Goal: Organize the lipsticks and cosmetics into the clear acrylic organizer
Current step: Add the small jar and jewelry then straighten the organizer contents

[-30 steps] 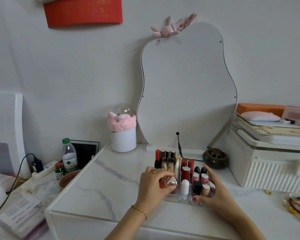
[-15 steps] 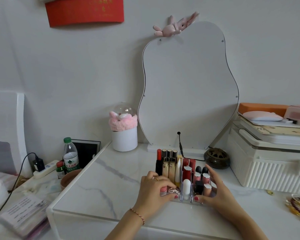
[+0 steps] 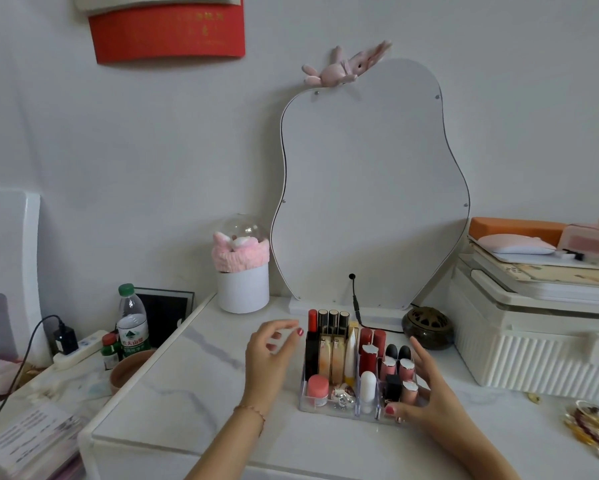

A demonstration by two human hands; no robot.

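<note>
The clear acrylic organizer (image 3: 329, 408) stands on the white marble tabletop (image 3: 194, 382). Its back rows hold several upright lipsticks (image 3: 332, 327) and tubes. A pink-capped jar (image 3: 318, 389) and a shiny silver compact (image 3: 343, 397) sit in the front left compartments, a white tube (image 3: 368, 388) in the middle. My left hand (image 3: 270, 355) hovers just left of the organizer, fingers loosely curled, holding nothing. My right hand (image 3: 426, 396) rests against the organizer's right front corner, fingers spread on its wall.
A pear-shaped mirror (image 3: 370, 188) leans on the wall behind. A white pot with a pink headband (image 3: 242, 271) stands back left, a dark round burner (image 3: 428, 327) back right, a white ribbed box (image 3: 533, 341) at right. A water bottle (image 3: 132, 323) stands on the lower side table.
My left hand let go of the silver compact in the front compartment and drew back up and to the left. My right hand stayed at the organizer's right side.
</note>
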